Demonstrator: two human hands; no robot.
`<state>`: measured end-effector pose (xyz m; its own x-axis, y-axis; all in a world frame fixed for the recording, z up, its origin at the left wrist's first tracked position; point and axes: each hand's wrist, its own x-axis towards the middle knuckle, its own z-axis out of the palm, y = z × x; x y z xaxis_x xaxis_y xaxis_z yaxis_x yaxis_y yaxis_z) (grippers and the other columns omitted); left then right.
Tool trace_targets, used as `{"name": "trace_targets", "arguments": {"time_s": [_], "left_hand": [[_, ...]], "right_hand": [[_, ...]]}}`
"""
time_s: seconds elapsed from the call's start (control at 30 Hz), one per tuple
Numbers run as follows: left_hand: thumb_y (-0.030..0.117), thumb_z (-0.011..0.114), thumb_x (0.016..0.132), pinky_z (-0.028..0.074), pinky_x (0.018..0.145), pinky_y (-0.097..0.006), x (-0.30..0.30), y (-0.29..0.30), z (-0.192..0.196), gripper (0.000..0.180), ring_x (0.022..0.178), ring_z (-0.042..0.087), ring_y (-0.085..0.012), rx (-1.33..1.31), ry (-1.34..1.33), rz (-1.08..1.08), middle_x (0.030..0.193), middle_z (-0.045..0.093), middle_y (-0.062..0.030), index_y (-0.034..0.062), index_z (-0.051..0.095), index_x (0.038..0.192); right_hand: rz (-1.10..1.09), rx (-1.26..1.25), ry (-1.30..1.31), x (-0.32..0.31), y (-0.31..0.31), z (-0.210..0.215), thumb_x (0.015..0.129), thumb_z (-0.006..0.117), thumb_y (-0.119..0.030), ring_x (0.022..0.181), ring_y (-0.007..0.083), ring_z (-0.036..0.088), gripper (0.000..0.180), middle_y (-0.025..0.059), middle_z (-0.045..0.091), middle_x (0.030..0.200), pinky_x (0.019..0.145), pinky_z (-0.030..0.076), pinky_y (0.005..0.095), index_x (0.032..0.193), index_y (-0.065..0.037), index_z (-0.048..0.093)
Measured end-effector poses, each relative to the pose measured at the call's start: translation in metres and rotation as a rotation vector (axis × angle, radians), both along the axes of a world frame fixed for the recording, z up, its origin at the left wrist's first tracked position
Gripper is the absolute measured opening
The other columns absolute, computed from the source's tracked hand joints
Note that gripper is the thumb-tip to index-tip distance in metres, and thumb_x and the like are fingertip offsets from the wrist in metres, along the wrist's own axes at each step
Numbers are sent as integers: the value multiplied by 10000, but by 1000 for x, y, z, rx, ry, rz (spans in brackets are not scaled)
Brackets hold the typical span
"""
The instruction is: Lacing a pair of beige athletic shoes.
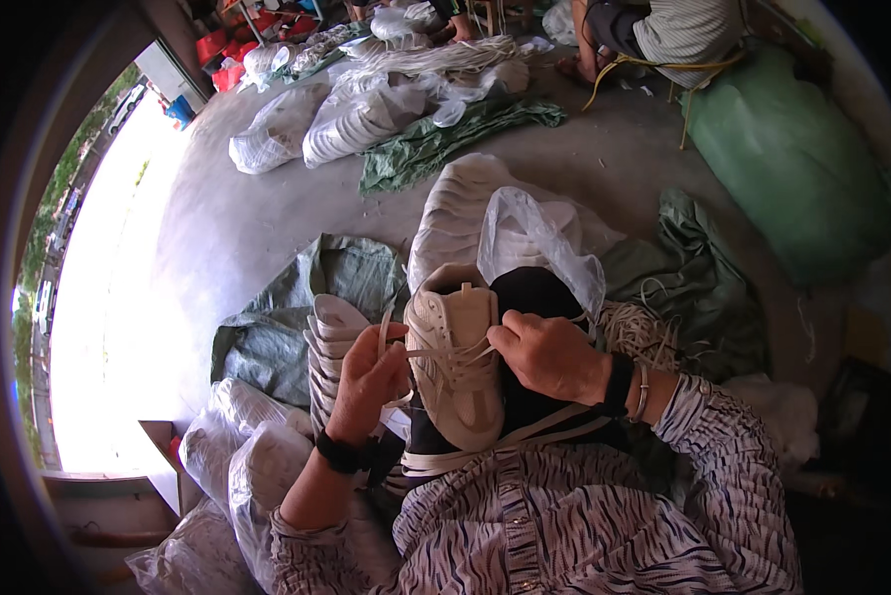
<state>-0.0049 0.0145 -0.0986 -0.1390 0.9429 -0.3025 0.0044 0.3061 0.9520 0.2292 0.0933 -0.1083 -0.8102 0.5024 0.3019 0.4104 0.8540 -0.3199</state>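
Note:
A beige sneaker (462, 397) rests on my lap, its toe pointing toward me and its tongue standing up at the far end. A flat cream shoelace (430, 353) runs across its front and through the eyelets. On the shoe's left side my left hand (374, 372) pinches one length of the lace, its loose end standing up past the fingers. My right hand (547, 355) is closed at the right edge of the shoe, with the other length of lace in its fingertips. More loose laces (549, 424) lie over my lap below the shoe.
Stacked pale shoe parts (331, 332) stand to the left, by plastic bags (267, 466). Ahead lies a bagged row of pale shoe uppers (457, 213). A bundle of laces (636, 332) is at right. Beyond are a large green sack (792, 169) and a seated person (688, 40).

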Motion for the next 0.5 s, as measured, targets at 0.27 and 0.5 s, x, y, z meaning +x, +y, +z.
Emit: {"name": "trace_targets", "arguments": {"time_s": [0.27, 0.5], "left_hand": [[154, 511, 917, 216, 403, -161, -17, 14, -4, 134, 452, 290, -20, 67, -505, 206, 585, 383, 60, 92, 546, 1030], [98, 499, 897, 231, 386, -172, -68, 12, -1, 125, 438, 287, -24, 299, -579, 411, 570, 360, 68, 93, 541, 1014]], "right_hand": [[-120, -1294, 327, 0, -8, -1, 790, 612, -42, 596, 115, 562, 118, 65, 588, 707, 510, 463, 269, 893, -20, 559], [-83, -866, 333, 13, -6, -5, 883, 548, -68, 624, 86, 581, 104, 79, 630, 742, 577, 466, 235, 933, 1, 607]]}}
